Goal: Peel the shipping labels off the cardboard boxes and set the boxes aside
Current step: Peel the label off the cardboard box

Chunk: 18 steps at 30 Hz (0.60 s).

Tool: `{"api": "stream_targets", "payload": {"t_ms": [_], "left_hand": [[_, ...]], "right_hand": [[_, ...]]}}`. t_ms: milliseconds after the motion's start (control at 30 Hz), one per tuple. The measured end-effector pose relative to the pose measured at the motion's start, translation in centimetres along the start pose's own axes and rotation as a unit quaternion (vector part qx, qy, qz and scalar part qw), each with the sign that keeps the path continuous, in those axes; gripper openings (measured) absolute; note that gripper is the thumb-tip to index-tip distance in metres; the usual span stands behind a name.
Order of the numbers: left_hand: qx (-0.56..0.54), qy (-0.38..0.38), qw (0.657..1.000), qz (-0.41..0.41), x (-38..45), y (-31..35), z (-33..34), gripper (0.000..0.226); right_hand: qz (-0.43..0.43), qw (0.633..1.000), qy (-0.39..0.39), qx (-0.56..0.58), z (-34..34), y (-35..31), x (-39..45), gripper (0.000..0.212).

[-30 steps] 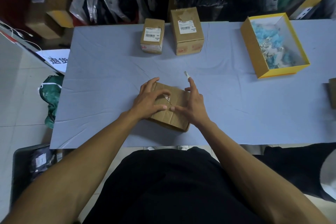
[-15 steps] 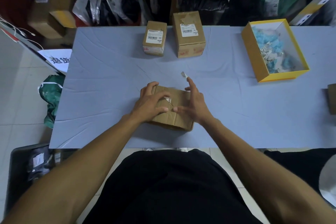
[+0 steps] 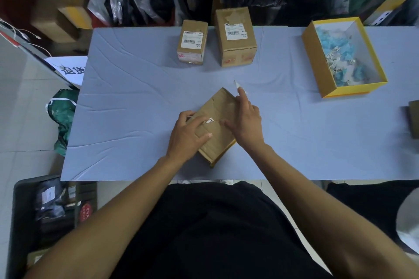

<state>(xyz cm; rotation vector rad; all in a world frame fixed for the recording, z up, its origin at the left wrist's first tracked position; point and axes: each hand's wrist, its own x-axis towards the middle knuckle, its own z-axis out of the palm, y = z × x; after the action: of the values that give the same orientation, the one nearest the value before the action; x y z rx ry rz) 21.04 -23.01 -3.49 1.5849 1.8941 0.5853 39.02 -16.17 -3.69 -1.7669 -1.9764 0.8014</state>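
A brown cardboard box (image 3: 221, 106) lies cornerwise on the blue-grey table (image 3: 136, 102) in front of me. A small torn remnant of white label (image 3: 210, 119) clings to its top. My left hand (image 3: 188, 133) grips the box's left side, fingers curled over the edge and thumb on top. My right hand (image 3: 247, 120) rests on the right part of the top, its thumb next to the remnant. A white label scrap (image 3: 237, 84) sticks to its straight index fingertip. Two labelled boxes, a small one (image 3: 192, 42) and a taller one (image 3: 235, 36), stand at the back.
An open yellow box (image 3: 315, 56) holding blue and white scraps sits at the right rear. A brown box edge (image 3: 414, 118) shows at the far right. Parcels and dark bags line the wall behind. A green bag (image 3: 63, 115) and a black crate (image 3: 18, 210) sit on the floor to the left.
The box has been turned under my hands and now lies cornerwise. My right hand has slid toward its far right edge; my left hand stays on the left side.
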Motion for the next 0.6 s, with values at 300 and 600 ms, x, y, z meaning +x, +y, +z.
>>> {"api": "stream_targets", "payload": {"t_ms": [300,600], "left_hand": [[-0.024,-0.039,0.999,-0.024,0.54,0.63,-0.61,0.042],[-0.014,-0.044,0.998,-0.031,0.39,0.75,-0.34,0.043]], "right_hand": [[0.016,0.998,-0.002,0.061,0.18,0.06,0.06,0.095],[0.005,0.997,-0.009,0.080,-0.10,0.01,0.03,0.095]]}}
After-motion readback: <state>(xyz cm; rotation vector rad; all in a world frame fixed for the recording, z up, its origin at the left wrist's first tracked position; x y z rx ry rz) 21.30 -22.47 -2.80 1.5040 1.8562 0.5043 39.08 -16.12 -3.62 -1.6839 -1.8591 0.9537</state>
